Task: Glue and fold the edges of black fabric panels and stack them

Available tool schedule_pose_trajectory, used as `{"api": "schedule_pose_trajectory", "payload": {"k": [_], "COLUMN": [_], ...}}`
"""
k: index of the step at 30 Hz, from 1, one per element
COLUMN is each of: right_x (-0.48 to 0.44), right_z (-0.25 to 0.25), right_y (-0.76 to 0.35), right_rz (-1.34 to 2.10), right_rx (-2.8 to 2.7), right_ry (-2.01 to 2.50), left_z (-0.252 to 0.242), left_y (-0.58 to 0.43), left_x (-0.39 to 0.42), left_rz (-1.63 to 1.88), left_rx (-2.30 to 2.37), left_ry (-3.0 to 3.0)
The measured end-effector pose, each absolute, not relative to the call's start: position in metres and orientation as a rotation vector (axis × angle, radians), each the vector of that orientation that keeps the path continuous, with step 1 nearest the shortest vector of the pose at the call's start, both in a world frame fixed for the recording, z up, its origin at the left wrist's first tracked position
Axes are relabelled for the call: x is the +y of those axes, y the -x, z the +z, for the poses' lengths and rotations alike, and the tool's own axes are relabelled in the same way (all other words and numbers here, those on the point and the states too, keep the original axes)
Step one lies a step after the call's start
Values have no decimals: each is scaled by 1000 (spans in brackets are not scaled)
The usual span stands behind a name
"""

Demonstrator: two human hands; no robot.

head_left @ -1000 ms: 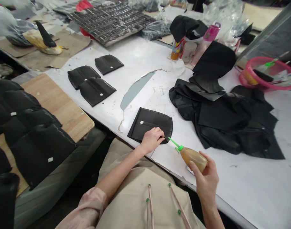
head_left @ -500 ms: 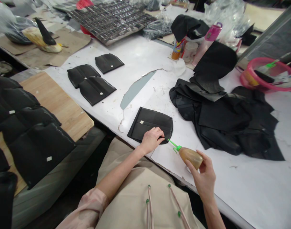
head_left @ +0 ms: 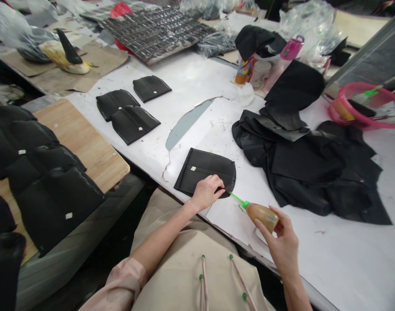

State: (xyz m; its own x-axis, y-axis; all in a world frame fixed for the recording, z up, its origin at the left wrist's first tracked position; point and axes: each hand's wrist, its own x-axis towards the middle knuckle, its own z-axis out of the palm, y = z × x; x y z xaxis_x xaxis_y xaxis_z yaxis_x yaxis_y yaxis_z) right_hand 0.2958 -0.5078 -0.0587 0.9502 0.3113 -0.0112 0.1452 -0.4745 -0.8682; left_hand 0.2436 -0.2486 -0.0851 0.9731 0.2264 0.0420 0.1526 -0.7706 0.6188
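Observation:
A black fabric panel (head_left: 205,166) with a small pale tag lies flat near the table's front edge. My left hand (head_left: 208,190) rests over its near right part, the fingers pinched on the panel's edge. In my right hand (head_left: 283,239) is a glue bottle (head_left: 261,215), lying almost on its side, with amber contents and a green nozzle. The nozzle tip meets the panel's edge right beside my left fingertips; whether glue is coming out is too small to see.
Three similar panels (head_left: 135,123) lie farther left on the white table (head_left: 191,82). More panels cover a wooden board (head_left: 87,142) at left. To the right are a heap of black fabric pieces (head_left: 301,164) and a pink basin (head_left: 343,119). A pink-capped bottle (head_left: 290,49) stands behind.
The whole view has shifted slightly. My right hand and the glue bottle have moved a little to the right and down, the nozzle still at the panel's edge. My left hand keeps its pinch.

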Motion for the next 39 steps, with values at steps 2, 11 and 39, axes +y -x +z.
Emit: {"api": "schedule_pose_trajectory", "payload": {"k": [2,11,39], "right_x": [-508,-497,-493], "right_z": [-53,-49,-70], "right_y": [-295,-288,-277], "right_rz": [190,170,-105], "right_rx": [-246,-47,-621], "right_ry": [1998,1802,2177], "left_z": [-86,-88,-89], "left_y": [-247,-257,-256], "left_x": [-251,-256,-257], "left_rz": [155,157,118], "left_rx": [309,454,472], "left_ry": [-2452,-2422,-2411]}}
